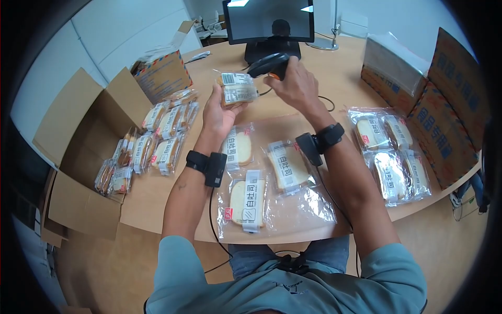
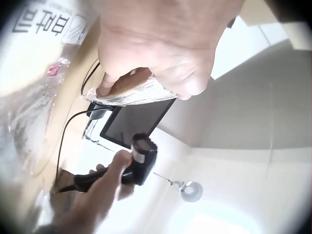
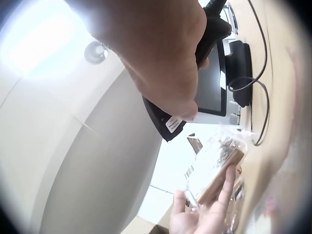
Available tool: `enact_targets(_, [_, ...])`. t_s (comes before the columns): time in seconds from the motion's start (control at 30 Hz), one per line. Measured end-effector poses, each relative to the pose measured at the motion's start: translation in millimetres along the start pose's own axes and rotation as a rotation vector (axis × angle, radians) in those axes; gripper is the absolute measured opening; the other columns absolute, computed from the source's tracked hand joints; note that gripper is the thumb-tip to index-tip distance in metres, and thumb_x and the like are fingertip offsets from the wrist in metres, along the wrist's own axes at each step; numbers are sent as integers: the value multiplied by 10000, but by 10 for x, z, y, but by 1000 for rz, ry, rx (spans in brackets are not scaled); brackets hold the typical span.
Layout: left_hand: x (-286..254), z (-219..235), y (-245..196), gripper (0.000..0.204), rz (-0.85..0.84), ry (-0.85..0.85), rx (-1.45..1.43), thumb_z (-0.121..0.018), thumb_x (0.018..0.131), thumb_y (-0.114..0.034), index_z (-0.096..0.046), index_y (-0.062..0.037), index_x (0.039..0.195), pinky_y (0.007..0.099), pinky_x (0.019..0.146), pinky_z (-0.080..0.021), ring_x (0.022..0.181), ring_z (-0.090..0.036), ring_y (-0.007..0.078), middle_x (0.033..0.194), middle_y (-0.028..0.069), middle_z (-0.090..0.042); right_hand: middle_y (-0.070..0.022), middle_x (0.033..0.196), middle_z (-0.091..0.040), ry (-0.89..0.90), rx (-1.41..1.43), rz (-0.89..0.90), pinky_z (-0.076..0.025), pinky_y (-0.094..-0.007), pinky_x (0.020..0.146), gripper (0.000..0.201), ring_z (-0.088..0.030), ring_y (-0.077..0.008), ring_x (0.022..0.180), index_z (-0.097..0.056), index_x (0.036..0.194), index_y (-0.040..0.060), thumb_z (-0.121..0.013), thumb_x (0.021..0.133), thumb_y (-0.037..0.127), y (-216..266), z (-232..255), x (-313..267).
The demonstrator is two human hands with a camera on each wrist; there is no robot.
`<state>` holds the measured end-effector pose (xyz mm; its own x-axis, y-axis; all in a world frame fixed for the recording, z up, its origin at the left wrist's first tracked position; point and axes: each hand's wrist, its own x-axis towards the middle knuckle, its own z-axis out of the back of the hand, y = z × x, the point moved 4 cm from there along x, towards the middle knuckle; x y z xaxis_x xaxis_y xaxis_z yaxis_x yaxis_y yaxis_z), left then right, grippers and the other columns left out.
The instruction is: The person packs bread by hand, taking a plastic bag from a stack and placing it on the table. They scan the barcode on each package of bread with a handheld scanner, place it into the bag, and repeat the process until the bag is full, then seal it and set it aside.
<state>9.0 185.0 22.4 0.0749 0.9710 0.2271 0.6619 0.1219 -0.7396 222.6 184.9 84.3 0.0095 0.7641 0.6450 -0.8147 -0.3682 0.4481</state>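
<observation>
My left hand (image 1: 220, 114) holds up a wrapped pack of bread slices (image 1: 238, 88), its barcode label facing up toward me. In the right wrist view, the thumb and fingers grip the pack's edges. My right hand (image 1: 300, 88) grips a black barcode scanner (image 1: 266, 64) by its handle. The scanner's head points left, just above and beside the pack. Below my forearms, a large clear plastic bag (image 1: 308, 209) lies flat with three bread packs on it: one at upper left (image 1: 238, 149), one at right (image 1: 288, 166) and one near the front edge (image 1: 248, 205).
Left, an open cardboard box (image 1: 78, 136) lies beside several bread packs (image 1: 138, 152). A clear bag of bread packs (image 1: 389, 152) lies right, near more cardboard boxes (image 1: 444, 131). A monitor (image 1: 269, 23) stands at the back; the scanner's cable (image 1: 327, 99) crosses the table.
</observation>
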Motion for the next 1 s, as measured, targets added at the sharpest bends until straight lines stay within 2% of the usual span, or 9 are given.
enact_targets(0.07, [-33,-47,62,435,-32,13,127,-467,1037,-413,-503,-75,1307,460,989,-453,1171,-569,264,1242,123,-611,-253,1007,-639,5,4,-12,-527,-488,768,600,-653,-421,915,-505,1065,-19,-763,774,438,46,1,-9])
enact_targets(0.27, [-55,-146,157,410,-66,40,191,-474,1039,-399,-520,-79,1292,422,989,-426,1114,-573,212,1195,81,-620,-262,966,-643,20,-14,-19,-526,-503,716,544,-660,-432,836,-495,1044,-35,-733,798,388,37,-35,-15])
enact_targets(0.5, [-56,-156,176,420,-57,51,188,-478,1037,-403,-518,-76,1297,440,1005,-420,1127,-574,212,1217,81,-612,-276,973,-638,26,9,23,-523,-516,721,505,-652,-446,844,-488,1042,-42,-708,809,349,4,-54,-18])
enact_targets(0.57, [-66,-176,147,451,-91,45,185,-483,1034,-397,-491,-50,1322,486,1033,-408,1194,-548,279,1306,112,-569,-277,983,-634,39,9,25,-522,-513,730,488,-649,-448,857,-489,1042,-43,-703,817,334,-47,-92,-16])
enact_targets(0.63, [-67,-172,101,458,-92,14,179,-482,1034,-396,-483,-48,1332,497,1056,-388,1210,-541,278,1325,105,-560,-268,1014,-625,24,5,83,-514,-509,773,438,-634,-448,913,-505,1039,-39,-695,829,294,-229,-195,44])
enact_targets(0.7, [-70,-170,58,464,-100,-16,170,-481,1035,-394,-476,-46,1342,508,1078,-368,1226,-535,277,1343,99,-551,-246,1047,-624,94,-27,60,-500,-514,816,385,-624,-426,978,-542,1041,-26,-689,834,263,-451,-253,51])
enact_targets(0.77, [-78,-153,21,410,-151,-85,198,-516,1030,-364,-525,-44,1286,467,1063,-395,1153,-579,221,1213,76,-620,-245,1044,-631,270,-150,20,-483,-497,839,345,-612,-429,995,-568,1035,-5,-687,834,250,-684,-385,5])
enact_targets(0.87, [-67,-169,34,434,-192,0,276,-521,1027,-350,-505,-28,1317,517,1077,-368,1239,-528,246,1317,103,-573,-214,1069,-635,313,-185,-38,-468,-498,880,361,-613,-393,1041,-589,1068,0,-694,827,248,-870,-472,-69])
enact_targets(1.0, [-99,-196,68,426,-216,17,425,-560,1012,-316,-543,-12,1311,441,1061,-400,1211,-544,225,1281,103,-601,-210,1070,-635,303,-237,-53,-451,-490,911,365,-607,-391,1043,-592,1075,10,-698,825,255,-945,-510,-137])
